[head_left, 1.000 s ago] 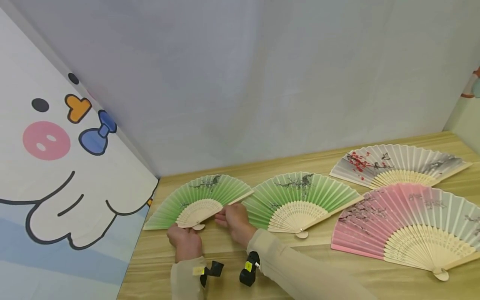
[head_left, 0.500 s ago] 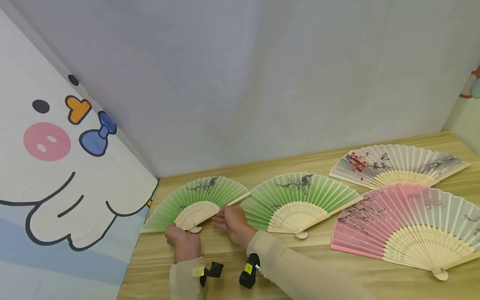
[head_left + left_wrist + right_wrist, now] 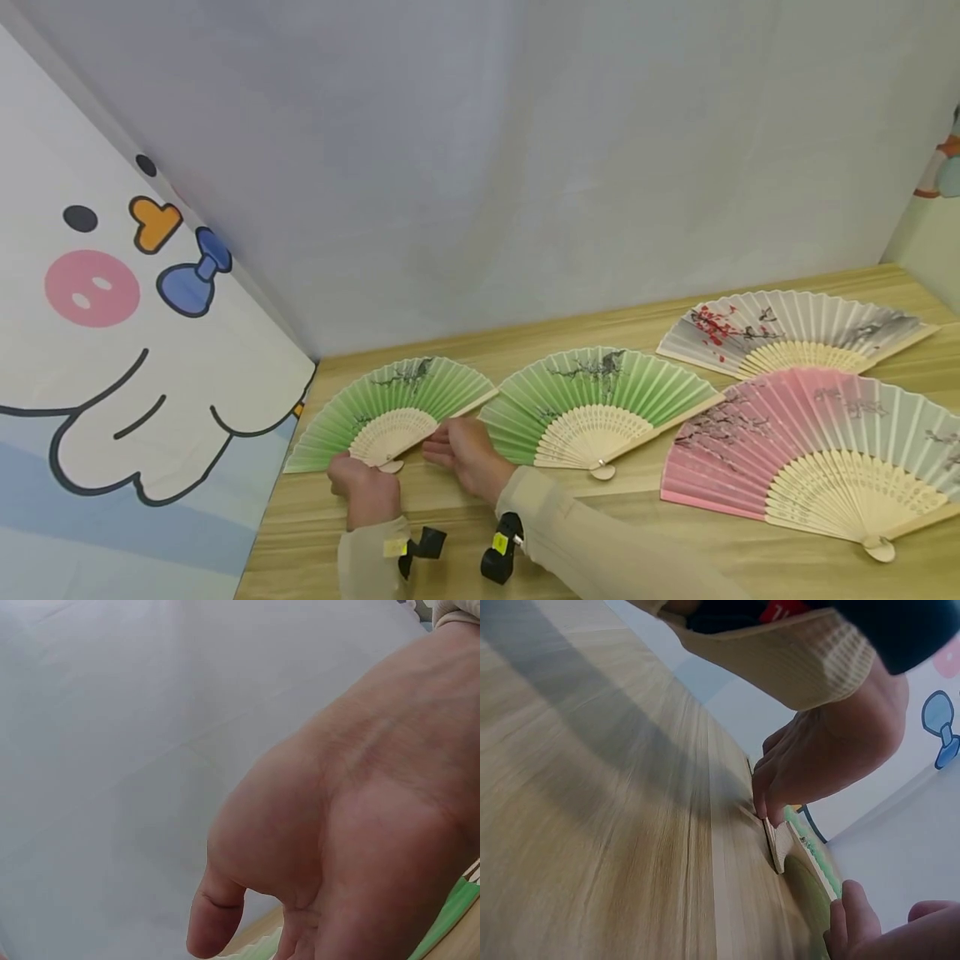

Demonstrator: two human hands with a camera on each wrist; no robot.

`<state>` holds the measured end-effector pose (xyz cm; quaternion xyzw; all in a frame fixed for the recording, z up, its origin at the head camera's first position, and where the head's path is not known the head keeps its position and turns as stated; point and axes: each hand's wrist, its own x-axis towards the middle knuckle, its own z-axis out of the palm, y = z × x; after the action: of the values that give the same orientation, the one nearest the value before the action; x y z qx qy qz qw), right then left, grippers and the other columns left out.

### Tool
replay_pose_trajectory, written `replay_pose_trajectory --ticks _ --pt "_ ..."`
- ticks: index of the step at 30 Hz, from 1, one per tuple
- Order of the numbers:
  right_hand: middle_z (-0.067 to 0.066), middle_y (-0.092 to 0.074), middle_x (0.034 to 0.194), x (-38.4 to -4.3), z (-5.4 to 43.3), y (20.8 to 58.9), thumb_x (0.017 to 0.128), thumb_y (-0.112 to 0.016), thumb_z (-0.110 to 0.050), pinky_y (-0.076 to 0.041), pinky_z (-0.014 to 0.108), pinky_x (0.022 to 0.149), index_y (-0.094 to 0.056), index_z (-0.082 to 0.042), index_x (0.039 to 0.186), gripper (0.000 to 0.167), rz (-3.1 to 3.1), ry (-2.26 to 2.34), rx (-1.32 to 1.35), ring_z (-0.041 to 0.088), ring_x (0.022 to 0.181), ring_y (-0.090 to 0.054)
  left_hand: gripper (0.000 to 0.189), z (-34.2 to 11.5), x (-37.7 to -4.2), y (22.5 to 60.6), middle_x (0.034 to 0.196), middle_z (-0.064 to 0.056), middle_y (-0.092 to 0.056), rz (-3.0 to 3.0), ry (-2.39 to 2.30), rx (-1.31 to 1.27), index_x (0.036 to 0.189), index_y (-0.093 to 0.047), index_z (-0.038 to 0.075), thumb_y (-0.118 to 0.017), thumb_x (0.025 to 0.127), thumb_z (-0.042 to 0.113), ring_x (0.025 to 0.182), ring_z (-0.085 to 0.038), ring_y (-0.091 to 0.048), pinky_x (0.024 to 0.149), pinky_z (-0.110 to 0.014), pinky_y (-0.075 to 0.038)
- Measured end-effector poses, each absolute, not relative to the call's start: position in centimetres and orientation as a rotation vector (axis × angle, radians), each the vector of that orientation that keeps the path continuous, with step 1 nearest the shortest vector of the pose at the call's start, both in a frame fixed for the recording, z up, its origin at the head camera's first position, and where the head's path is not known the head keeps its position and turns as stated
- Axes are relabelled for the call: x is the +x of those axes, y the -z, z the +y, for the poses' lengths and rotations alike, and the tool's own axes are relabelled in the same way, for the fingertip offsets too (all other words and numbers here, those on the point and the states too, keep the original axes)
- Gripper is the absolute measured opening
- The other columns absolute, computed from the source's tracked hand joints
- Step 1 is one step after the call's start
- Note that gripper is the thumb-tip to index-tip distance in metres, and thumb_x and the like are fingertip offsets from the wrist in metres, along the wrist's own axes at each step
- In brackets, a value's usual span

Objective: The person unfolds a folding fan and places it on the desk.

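Spread out at the left of the wooden table is a green folding fan [image 3: 397,421] with a dark bird-and-branch print and pale slatted ribs. My left hand [image 3: 365,487] pinches its lower left edge, close to the pivot end; the fingertips on that edge also show in the right wrist view. On the other side, my right hand [image 3: 467,454] grips the right outer rib, partly covering it. A second green folding fan [image 3: 600,408] lies open just right of this one, its left edge behind my right hand. The left wrist view shows mostly my left hand's thumb and palm side.
An open pink folding fan [image 3: 810,442] lies at the right front, overlapping a grey-white folding fan [image 3: 795,329] with red blossoms behind it. A grey cloth wall [image 3: 570,167] rises along the table's back edge, and a cartoon-printed panel [image 3: 187,358] borders the left side.
Both hands have drawn the left green fan slightly toward me and to the left, widening its offset from the second green fan. The other fans have stayed put.
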<state>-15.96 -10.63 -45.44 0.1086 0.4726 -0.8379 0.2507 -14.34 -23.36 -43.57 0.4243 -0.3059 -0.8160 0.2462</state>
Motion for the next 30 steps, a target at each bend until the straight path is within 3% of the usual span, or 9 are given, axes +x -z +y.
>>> replay_pose_trajectory --ticks 3,6,12,17,20,21,24,27,30 --pt "0.042 -0.054 0.137 -15.8 -10.5 45.5 0.103 -0.038 0.002 -0.057 0.046 0.106 -0.047 0.025 0.133 0.039 1.277 2.283 0.289 0.051 0.130 -0.058 0.065 -23.3 -14.3 43.6 0.178 -0.007 0.009 -0.847 2.221 1.172 0.167 0.014 0.005 -0.012 0.110 0.023 0.161 -0.017 -0.002 0.128 -0.023 -0.013" --pt "0.043 -0.051 0.139 -15.7 -10.2 45.3 0.101 -0.038 0.005 -0.055 0.047 0.107 -0.046 0.026 0.133 0.039 1.263 2.290 0.274 0.053 0.132 -0.056 0.065 -23.1 -14.2 43.5 0.178 -0.008 0.000 -0.842 2.193 1.188 0.168 0.011 0.006 -0.016 0.110 0.022 0.159 -0.016 -0.013 0.126 -0.023 -0.020" --pt "0.038 -0.053 0.136 -15.2 -9.1 44.8 0.101 -0.041 0.006 -0.059 0.042 0.102 -0.050 0.022 0.130 0.034 1.277 2.304 0.277 0.047 0.124 -0.062 0.058 -22.5 -14.5 43.0 0.168 -0.016 -0.035 -0.848 2.054 1.175 0.164 -0.024 -0.003 -0.025 0.108 0.012 0.146 -0.022 -0.042 0.120 -0.028 -0.037" --pt "0.035 -0.054 0.137 -15.3 -7.3 44.0 0.102 -0.044 0.003 -0.060 0.038 0.099 -0.049 0.019 0.133 0.035 1.293 2.333 0.269 0.040 0.118 -0.067 0.041 -21.6 -14.7 42.6 0.166 -0.023 -0.037 -0.902 1.928 1.106 0.135 -0.053 -0.009 -0.030 0.103 -0.001 0.150 -0.026 -0.039 0.123 -0.033 -0.036" --pt "0.036 -0.050 0.141 -15.4 -5.9 43.3 0.105 -0.040 -0.002 -0.058 0.039 0.104 -0.041 0.019 0.143 0.043 1.321 2.337 0.216 0.043 0.126 -0.062 0.023 -20.7 -14.7 42.4 0.169 -0.023 -0.031 -0.931 1.932 1.051 0.108 -0.053 -0.002 -0.031 0.102 -0.004 0.156 -0.026 -0.029 0.126 -0.033 -0.031" --pt "0.037 -0.048 0.143 -15.4 -5.4 43.0 0.107 -0.038 -0.004 -0.056 0.041 0.106 -0.036 0.018 0.148 0.047 1.332 2.336 0.193 0.045 0.130 -0.060 0.022 -20.4 -14.7 42.3 0.170 -0.023 -0.029 -0.960 1.942 1.031 0.107 -0.053 -0.002 -0.032 0.102 -0.004 0.158 -0.027 -0.026 0.127 -0.033 -0.028" --pt "0.037 -0.045 0.147 -15.5 -4.0 42.5 0.112 -0.035 -0.009 -0.052 0.044 0.111 -0.021 0.015 0.159 0.054 1.358 2.339 0.144 0.047 0.137 -0.053 0.033 -19.1 -14.6 42.4 0.173 -0.020 -0.021 -1.035 2.028 0.983 0.134 -0.047 -0.004 -0.031 0.106 0.003 0.161 -0.025 -0.017 0.130 -0.030 -0.020" --pt "0.037 -0.043 0.151 -15.6 -2.6 42.0 0.113 -0.036 -0.009 -0.049 0.046 0.115 -0.017 0.013 0.161 0.056 1.363 2.358 0.114 0.047 0.140 -0.050 0.054 -17.7 -14.5 42.5 0.173 -0.018 -0.019 -1.141 2.105 0.935 0.162 -0.022 -0.002 -0.028 0.110 0.011 0.161 -0.026 -0.014 0.131 -0.034 -0.012" --pt "0.036 -0.042 0.155 -15.6 -1.2 41.6 0.113 -0.036 -0.007 -0.047 0.047 0.117 -0.019 0.011 0.161 0.055 1.379 2.374 0.090 0.046 0.143 -0.048 0.055 -16.4 -14.4 42.5 0.171 -0.016 -0.022 -1.257 2.176 0.870 0.164 -0.017 0.001 -0.027 0.112 0.014 0.160 -0.029 -0.014 0.132 -0.042 -0.010"
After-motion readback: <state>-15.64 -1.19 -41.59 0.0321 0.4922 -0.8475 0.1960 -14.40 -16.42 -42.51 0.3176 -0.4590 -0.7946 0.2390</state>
